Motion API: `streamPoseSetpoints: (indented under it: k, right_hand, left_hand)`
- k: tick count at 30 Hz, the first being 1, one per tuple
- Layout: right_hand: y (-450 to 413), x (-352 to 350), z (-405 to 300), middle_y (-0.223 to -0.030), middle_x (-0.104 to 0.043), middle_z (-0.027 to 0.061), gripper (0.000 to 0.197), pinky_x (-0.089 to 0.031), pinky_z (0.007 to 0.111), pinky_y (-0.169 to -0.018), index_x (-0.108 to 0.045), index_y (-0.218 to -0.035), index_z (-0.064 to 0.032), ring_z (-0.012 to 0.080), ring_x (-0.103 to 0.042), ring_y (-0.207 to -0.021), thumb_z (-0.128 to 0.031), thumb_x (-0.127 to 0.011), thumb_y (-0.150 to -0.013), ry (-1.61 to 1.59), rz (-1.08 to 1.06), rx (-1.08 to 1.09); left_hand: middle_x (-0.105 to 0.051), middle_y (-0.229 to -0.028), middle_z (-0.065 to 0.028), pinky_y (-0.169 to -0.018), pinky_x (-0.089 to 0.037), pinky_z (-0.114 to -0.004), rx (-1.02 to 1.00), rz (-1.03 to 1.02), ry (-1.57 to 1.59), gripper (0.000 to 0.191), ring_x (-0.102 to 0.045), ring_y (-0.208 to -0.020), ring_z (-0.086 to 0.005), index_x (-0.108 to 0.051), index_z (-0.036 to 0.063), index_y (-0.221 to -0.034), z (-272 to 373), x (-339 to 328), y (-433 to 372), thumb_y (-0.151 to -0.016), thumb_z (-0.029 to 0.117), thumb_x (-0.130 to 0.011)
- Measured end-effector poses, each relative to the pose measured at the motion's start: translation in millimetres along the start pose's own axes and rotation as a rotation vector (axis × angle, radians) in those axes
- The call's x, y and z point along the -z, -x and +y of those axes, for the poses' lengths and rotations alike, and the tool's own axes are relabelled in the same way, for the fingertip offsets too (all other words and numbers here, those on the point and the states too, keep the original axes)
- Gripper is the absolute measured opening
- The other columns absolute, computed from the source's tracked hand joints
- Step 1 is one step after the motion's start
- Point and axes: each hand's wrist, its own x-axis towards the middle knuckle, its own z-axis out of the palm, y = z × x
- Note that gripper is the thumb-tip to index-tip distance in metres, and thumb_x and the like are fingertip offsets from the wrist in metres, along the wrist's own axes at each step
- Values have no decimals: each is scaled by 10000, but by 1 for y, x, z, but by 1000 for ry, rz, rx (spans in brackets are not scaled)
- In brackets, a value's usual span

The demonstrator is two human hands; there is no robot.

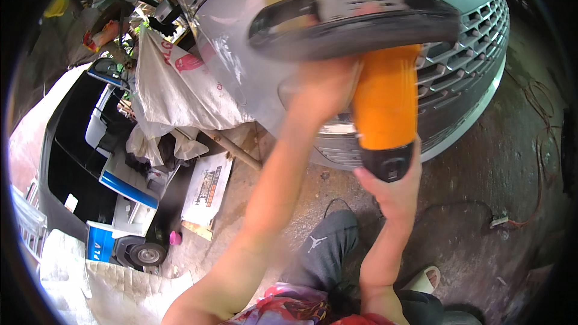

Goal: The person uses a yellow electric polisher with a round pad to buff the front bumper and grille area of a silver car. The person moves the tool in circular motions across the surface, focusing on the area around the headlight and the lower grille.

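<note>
An orange and black power polisher (386, 99) is raised in front of a grey car's front bumper (271, 95), beside the honeycomb grille (469, 49). My right hand (399, 185) grips the black rear end of its orange body. My left hand (327, 85) is up at the tool's side, just under its wide black front part; its fingers are largely hidden and blurred, so its grip cannot be told. Motion blur covers the tool's head, and whether it touches the bumper cannot be seen.
A white woven sack sheet (180, 85) hangs left of the bumper, with a wooden pole (232, 149) below. Further left stand a printed board (207, 189), a pink cup (175, 238) and a parked vehicle (122, 194). A cord with a connector (500, 222) lies on the floor at right.
</note>
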Motion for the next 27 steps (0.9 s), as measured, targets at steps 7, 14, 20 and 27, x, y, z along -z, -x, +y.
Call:
streamPoseSetpoints:
  k: [7,14,20,27]
  right_hand:
    - [21,-55,8,-1149,-617,164,912,-484,387,-920,-406,-1382,-87,309,-622,-1061,-189,-861,-599,273,-131,-7]
    - [36,-71,23,-1099,-654,140,820,-531,456,-750,-420,-1396,-188,364,-664,-878,-258,-799,-672,501,-322,-92]
    - [61,-60,32,-1056,-676,127,899,-540,466,-710,-375,-1428,-233,354,-673,-832,-295,-815,-646,624,-427,-146]
    - [58,-33,20,-1062,-671,148,916,-551,433,-722,-393,-1418,-196,348,-681,-864,-260,-839,-620,524,-339,-140]
  left_hand:
    - [-529,-1318,-112,-1022,-415,-397,643,579,1111,468,-521,-1206,-243,-443,45,-1357,-72,20,52,-1034,371,-353]
    - [-449,-1413,-167,-1061,-374,-460,902,742,1170,797,-448,-1284,-353,-389,53,-1428,-85,26,101,-881,633,-375]
    - [-481,-1411,-124,-1084,-367,-423,648,545,1363,786,-487,-1266,-300,-388,67,-1434,-111,5,176,-939,672,-310]
    - [-461,-1423,-149,-1067,-390,-436,554,477,1260,792,-498,-1261,-300,-361,66,-1448,-76,7,131,-930,665,-344]
